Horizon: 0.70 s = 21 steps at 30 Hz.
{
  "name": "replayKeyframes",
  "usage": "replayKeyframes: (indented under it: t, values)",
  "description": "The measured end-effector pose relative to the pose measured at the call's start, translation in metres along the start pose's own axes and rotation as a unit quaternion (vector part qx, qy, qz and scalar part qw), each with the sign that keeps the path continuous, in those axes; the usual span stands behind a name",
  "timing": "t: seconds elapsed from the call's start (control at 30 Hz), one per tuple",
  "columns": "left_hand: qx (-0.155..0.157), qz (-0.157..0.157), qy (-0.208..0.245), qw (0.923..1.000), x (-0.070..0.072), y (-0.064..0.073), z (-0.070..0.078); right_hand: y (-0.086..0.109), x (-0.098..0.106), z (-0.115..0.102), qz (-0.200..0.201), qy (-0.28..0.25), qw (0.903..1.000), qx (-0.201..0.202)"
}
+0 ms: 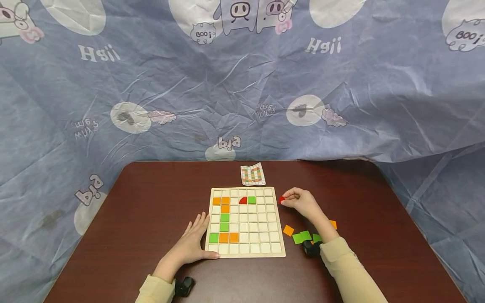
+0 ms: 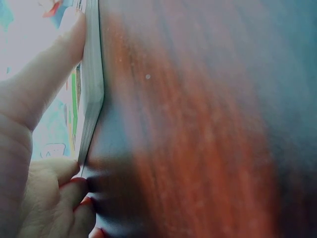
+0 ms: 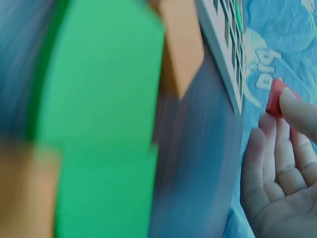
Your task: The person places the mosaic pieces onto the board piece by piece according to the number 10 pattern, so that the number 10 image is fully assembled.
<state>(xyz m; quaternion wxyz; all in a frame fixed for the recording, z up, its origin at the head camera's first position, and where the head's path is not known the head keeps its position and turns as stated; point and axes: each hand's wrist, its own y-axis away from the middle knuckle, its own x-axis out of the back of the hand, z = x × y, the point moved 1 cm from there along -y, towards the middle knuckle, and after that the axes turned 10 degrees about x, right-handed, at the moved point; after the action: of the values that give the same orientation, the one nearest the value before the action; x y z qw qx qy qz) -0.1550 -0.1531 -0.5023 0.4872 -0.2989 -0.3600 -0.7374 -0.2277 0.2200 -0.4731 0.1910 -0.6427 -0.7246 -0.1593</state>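
Note:
A wooden grid board [image 1: 250, 255] lies on the table with orange, green and red pieces in some squares. My left hand [image 1: 192, 243] rests at its left side, fingers stretched along the edge and thumb on the near left corner. Just off the board's right edge, my right hand [image 1: 304, 203] pinches a red piece [image 1: 281, 199] between thumb and fingertips. The right wrist view shows that red piece [image 3: 275, 99] held up under the thumb. On the board, a red quarter-circle piece [image 1: 243, 200] sits beside a green square [image 1: 251, 200].
Behind the board lies a small pattern card [image 1: 253, 174]. Loose green squares [image 1: 302, 237] and an orange square [image 1: 288, 230] lie right of the board, some partly hidden by the right forearm and wrist camera. A printed cloth [image 1: 242, 84] hangs behind the table [image 1: 159, 202].

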Motion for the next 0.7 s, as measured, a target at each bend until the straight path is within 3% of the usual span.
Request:
replayKeyframes:
  t: [0.33,0.7]
  values:
    - [-0.003,0.005,-0.004,1.0000,0.000,-0.001,-0.002,-0.020,-0.028,-0.010,0.017,-0.012,0.9998,-0.001]
    - [0.001,0.005,-0.004,1.0000,-0.001,-0.001,0.000,-0.032,-0.047,-0.023,0.018,0.041,0.9990,-0.006]
